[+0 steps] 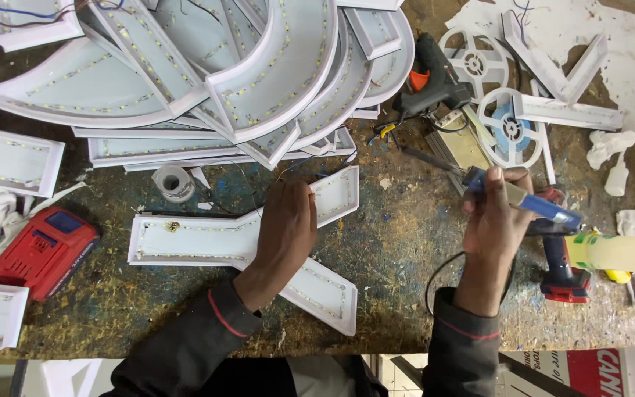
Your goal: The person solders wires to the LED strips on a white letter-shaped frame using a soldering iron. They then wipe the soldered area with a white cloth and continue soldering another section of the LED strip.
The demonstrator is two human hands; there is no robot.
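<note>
a worn, paint-flecked workbench [406, 242] fills the head view, crowded along its far edge with a heap of white channel-letter shells [259, 73] lined with led strips, a black glue gun [435, 73] and two white spools [508, 129] to the right of them. nearer, a white k-shaped letter shell [207, 239] lies flat in front of the person, its led strips facing up. the left hand [284, 228] presses down on the middle of that shell, fingers curled over thin wires [288, 170] at its upper edge, pinning it rather than lifting it. the right hand [494, 220] is clenched around a blue-handled soldering iron [523, 198], its tip pointing left over the bench, well apart from the shell, with a dark cord [442, 276] looping below the wrist. a red cordless drill [560, 272] and a pale glue bottle [619, 251] lie just right of that hand; a red battery pack [42, 251] sits to the far left, a small tape roll [173, 181] above the shell. the step in hand looks like wiring the leds inside this letter: the wires are held ready, the iron is not yet at the joint. the next move calls for bringing the tip across to the wire ends while the left hand keeps them steady against the strip.
</note>
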